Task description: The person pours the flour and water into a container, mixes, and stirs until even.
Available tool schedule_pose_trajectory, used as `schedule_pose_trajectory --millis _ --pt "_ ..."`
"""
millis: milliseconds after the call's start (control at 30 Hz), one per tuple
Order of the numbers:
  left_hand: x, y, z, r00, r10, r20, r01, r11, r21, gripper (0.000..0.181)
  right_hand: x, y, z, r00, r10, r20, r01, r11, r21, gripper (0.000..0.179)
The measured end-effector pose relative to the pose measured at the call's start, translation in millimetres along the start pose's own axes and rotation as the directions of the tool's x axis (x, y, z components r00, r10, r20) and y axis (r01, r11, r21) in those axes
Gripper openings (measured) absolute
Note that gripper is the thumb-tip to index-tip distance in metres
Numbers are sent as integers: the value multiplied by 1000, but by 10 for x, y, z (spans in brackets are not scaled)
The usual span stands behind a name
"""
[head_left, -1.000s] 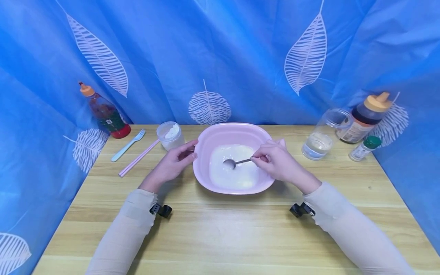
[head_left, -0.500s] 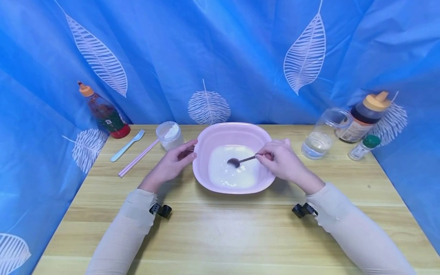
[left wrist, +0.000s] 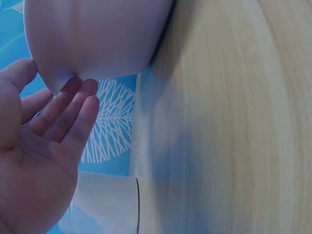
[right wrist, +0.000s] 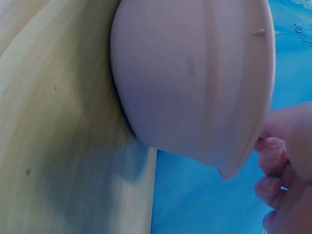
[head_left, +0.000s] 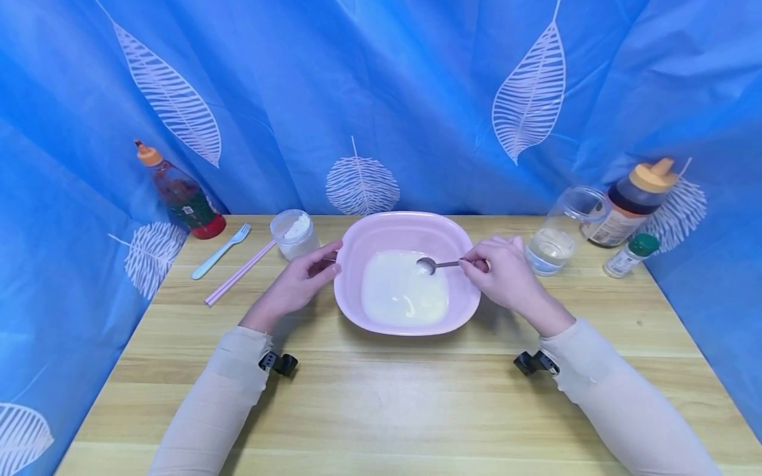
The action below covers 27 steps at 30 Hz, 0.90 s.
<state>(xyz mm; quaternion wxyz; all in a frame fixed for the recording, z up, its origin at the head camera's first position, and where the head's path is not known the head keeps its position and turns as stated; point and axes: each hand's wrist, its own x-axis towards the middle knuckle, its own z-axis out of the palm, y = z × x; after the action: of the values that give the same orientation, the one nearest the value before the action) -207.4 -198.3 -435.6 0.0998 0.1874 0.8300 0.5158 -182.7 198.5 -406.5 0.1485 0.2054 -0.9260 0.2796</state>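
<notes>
A pink plastic basin (head_left: 351, 291) holds a pool of milky white liquid (head_left: 393, 291). My right hand (head_left: 503, 274), over the basin's right rim, pinches the handle of a small metal spoon (head_left: 426, 266), whose bowl is at the right part of the liquid. The spoon is hidden behind the basin in the right wrist view. At the left rim, my left hand (head_left: 300, 281) rests its thumb and index fingertips on the basin's edge. In the left wrist view, the other fingers (left wrist: 80, 117) extend loosely beneath the rim, against or near the outer wall.
A jar of white powder (head_left: 294, 235), pink chopsticks (head_left: 241, 273) and a pale blue fork (head_left: 221, 252) are on the left, before a red sauce bottle (head_left: 187, 201). To the right stand a clear cup of water (head_left: 550, 248), a dark sauce bottle (head_left: 628, 205) and a green-capped shaker (head_left: 632, 256).
The right hand has carried the spoon rightward and slightly back across the liquid, and its surface ripples have shifted. My left hand and the basin have stayed in place.
</notes>
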Motion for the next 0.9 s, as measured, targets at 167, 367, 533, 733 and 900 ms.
schedule_pose_trajectory --millis 167,367,533,733,900 --pt "-3 3 -1 1000 -4 -3 4 1000 5 57 -2 -58 33 997 -60 44 58 997 48 3" --pt "1 -3 8 1000 -1 -6 1 1000 10 57 26 -165 122 986 -93 139 74 988 134 3" --pt "4 -20 22 1000 -2 -8 2 1000 17 57 12 -203 90 966 -108 235 68 982 174 4" --pt "8 -32 20 1000 0 -11 0 1000 17 56 -76 -105 -60 979 -77 187 53 990 130 5" --pt "2 -17 15 1000 -2 -7 2 1000 8 57 -163 11 -124 997 -40 69 30 990 137 8"
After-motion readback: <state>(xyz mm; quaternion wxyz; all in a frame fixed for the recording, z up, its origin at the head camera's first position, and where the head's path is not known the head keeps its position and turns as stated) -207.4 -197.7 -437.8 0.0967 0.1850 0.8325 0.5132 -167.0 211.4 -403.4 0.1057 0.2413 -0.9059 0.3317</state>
